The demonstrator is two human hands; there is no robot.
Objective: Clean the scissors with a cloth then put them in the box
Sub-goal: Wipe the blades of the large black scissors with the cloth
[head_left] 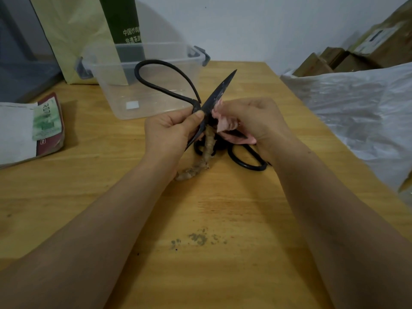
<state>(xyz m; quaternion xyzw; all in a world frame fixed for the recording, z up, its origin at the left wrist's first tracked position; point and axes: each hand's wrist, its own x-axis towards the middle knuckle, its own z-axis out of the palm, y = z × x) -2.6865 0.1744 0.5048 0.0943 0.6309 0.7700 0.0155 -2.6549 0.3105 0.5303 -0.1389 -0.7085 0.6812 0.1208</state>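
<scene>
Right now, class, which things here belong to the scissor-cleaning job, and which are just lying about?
Job: scissors in the left hand; pink cloth in the right hand; clear box; probably the second scissors on the table.
Lying about: twisted beige cord, packet, paper bag, white plastic sack, cardboard boxes.

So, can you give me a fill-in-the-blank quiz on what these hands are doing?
The right hand rubs a ___ cloth along the raised scissors. The left hand grips them; their colour is ___. The clear box behind them is ___. A second pair lies on the wooden ___.
Missing: pink; black; empty; table.
</scene>
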